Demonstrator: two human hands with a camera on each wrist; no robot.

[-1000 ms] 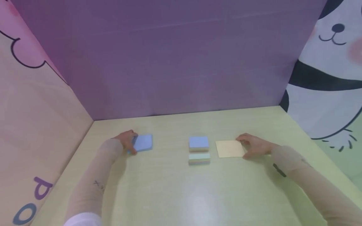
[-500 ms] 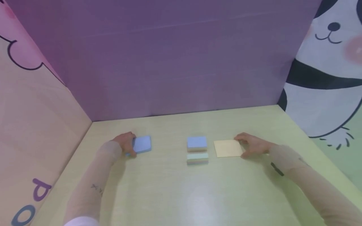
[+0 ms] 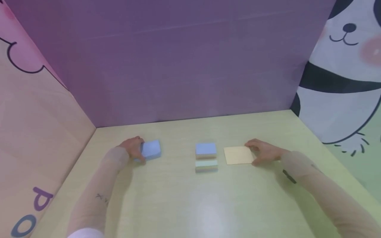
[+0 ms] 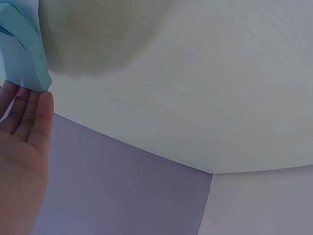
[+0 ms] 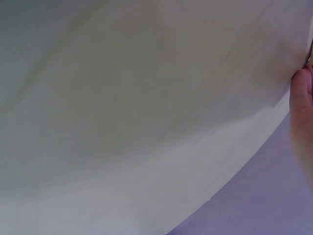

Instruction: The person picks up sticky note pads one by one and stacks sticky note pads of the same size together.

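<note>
At the left of the table, my left hand (image 3: 133,148) grips a square blue sticky note pad (image 3: 151,149) by its left side, thumb at the near edge. In the left wrist view, the fingertips press against the end of this pad (image 4: 25,54), and its sheets bend apart. My right hand (image 3: 266,152) holds a flat pale yellow sticky note pad (image 3: 237,155) by its right edge, with thumb and fingers at the two corners. Only part of the right hand (image 5: 303,107) shows in the right wrist view, and the yellow pad is mostly out of sight there.
Between the hands lie two small thick stacks of notes, one blue-topped stack (image 3: 206,149) and, nearer, a pale green-topped stack (image 3: 206,166) with coloured layers. A purple wall (image 3: 184,66) stands behind the light wooden table (image 3: 172,198), with printed panels on both sides.
My left hand has lifted and tilted the blue pad slightly, its right end now a little higher. The right hand stays at the yellow pad. The head view has shifted slightly.
</note>
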